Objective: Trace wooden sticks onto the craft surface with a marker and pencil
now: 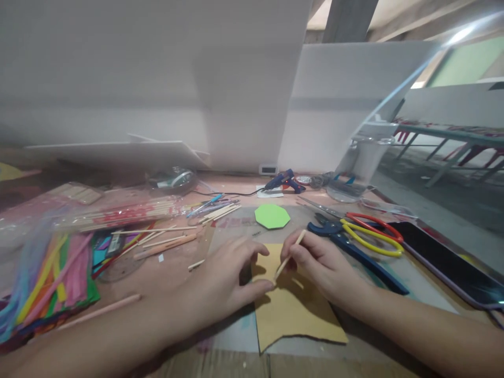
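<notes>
My right hand [315, 260] pinches a short thin wooden stick [290, 254], which slants with its lower end down toward a piece of yellow-brown cardboard [301, 317]. The cardboard lies flat beneath both hands, its front edge cut unevenly. Over its left side, my left hand [240, 273] has thumb and index finger spread apart; the thumb tip is close to the stick's lower end, and I cannot tell if they touch. Just beyond the hands rests a bright green octagon [272, 216].
Blue-handled pliers [368, 262] and scissors with red and yellow handles [372, 239] lie at right, beside a phone [452, 268]. Behind are a blue glue gun [285, 181] and a clear water container [354, 170]. Loose sticks [165, 239] and colourful pipe cleaners [59, 273] lie left.
</notes>
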The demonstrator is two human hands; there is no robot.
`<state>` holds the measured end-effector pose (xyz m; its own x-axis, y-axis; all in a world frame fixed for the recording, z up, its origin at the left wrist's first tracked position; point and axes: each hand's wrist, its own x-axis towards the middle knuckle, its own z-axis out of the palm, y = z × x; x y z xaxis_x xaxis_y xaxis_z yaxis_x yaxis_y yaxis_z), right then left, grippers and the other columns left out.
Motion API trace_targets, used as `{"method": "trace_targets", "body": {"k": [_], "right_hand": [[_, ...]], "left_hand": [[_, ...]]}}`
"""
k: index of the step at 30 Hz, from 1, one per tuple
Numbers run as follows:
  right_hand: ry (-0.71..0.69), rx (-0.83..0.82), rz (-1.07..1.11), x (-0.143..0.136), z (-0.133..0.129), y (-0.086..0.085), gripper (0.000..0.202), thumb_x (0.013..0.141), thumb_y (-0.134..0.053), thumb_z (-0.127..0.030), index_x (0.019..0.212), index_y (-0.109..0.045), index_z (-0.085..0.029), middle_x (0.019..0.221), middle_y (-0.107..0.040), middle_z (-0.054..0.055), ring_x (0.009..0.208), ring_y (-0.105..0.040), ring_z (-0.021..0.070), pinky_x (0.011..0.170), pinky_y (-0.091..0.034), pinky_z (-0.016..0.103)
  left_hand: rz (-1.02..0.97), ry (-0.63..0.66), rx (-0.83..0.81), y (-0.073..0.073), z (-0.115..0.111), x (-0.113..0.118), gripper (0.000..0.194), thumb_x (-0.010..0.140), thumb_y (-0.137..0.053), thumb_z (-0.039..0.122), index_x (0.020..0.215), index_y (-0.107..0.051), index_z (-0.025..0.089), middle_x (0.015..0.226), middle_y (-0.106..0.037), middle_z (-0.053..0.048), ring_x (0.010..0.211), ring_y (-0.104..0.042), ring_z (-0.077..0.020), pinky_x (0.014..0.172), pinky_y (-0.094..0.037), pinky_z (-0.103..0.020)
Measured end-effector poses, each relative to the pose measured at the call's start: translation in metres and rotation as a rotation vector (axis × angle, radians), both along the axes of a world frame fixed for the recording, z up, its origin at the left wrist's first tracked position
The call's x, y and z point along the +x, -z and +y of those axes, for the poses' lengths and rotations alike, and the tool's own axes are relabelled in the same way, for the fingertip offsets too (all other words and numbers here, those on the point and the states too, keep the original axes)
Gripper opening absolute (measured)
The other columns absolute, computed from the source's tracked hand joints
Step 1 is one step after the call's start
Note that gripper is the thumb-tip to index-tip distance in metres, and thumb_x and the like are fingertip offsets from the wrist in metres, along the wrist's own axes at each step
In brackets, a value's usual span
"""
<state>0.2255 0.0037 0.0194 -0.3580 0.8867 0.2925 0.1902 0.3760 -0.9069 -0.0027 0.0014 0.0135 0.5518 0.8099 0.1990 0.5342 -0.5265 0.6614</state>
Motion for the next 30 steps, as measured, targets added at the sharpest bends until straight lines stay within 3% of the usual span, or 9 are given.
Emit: {"method": "trace_targets", "body": {"k": [4,11,17,20,25,30], "right_hand": [[0.089,-0.017,-0.064,0.007,0.009,0.0,0.031,0.099,-0.059,-0.047,0.082,-0.059,-0.021,0.067,-0.064,-0.001,0.062,-0.061,0.0134,0.059,-0.048,0.024],[0.027,-0.255,0.139,0.007,0.016,0.004,0.042,0.087,-0.071,-0.06,0.082,-0.058,-0.021,0.064,-0.066,-0.001,0.058,-0.063,0.0135,0.058,-0.05,0.025],[0.03,-0.316,0.198,0.009,0.016,0.006,0.035,0.094,-0.066,-0.052,0.082,-0.062,-0.019,0.065,-0.067,0.0,0.059,-0.062,0.0121,0.058,-0.047,0.023],[0.047,-0.168,0.007,0.009,0.017,0.004,0.028,0.099,-0.058,-0.043,0.083,-0.06,-0.021,0.066,-0.068,0.0,0.059,-0.062,0.0133,0.057,-0.046,0.024],[-0.073,0.33,-0.464,0.005,0.015,0.004,0.018,0.097,-0.058,-0.03,0.082,-0.064,-0.02,0.079,-0.074,0.006,0.071,-0.066,0.0183,0.067,-0.047,0.029],[-0.236,0.296,-0.52,-0.001,0.006,0.003,0.027,0.102,-0.049,-0.025,0.083,-0.067,-0.02,0.081,-0.076,0.006,0.073,-0.07,0.0175,0.069,-0.049,0.028]], "left_hand": [[0.155,0.086,0.191,0.007,0.001,-0.003,0.053,0.083,-0.079,0.036,0.128,-0.055,0.023,0.136,-0.06,-0.009,0.127,-0.055,-0.0306,0.108,-0.046,-0.046],[0.212,0.124,0.192,0.015,0.002,-0.003,0.051,0.083,-0.078,0.039,0.126,-0.058,0.021,0.136,-0.06,-0.009,0.127,-0.054,-0.03,0.11,-0.045,-0.047],[0.261,0.144,0.197,0.011,0.003,-0.003,0.064,0.083,-0.076,0.053,0.134,-0.058,0.018,0.139,-0.059,-0.013,0.132,-0.051,-0.0343,0.114,-0.041,-0.05],[0.269,0.159,0.181,0.01,0.003,-0.003,0.072,0.081,-0.077,0.057,0.137,-0.055,0.017,0.142,-0.057,-0.014,0.135,-0.048,-0.0354,0.115,-0.039,-0.052],[0.225,0.148,0.131,0.01,0.004,0.0,0.069,0.079,-0.081,0.049,0.135,-0.051,0.022,0.143,-0.056,-0.011,0.133,-0.049,-0.034,0.112,-0.041,-0.051],[0.223,0.143,0.105,0.009,0.004,0.001,0.068,0.077,-0.081,0.052,0.131,-0.052,0.022,0.138,-0.058,-0.011,0.132,-0.049,-0.0347,0.112,-0.041,-0.052]]}}
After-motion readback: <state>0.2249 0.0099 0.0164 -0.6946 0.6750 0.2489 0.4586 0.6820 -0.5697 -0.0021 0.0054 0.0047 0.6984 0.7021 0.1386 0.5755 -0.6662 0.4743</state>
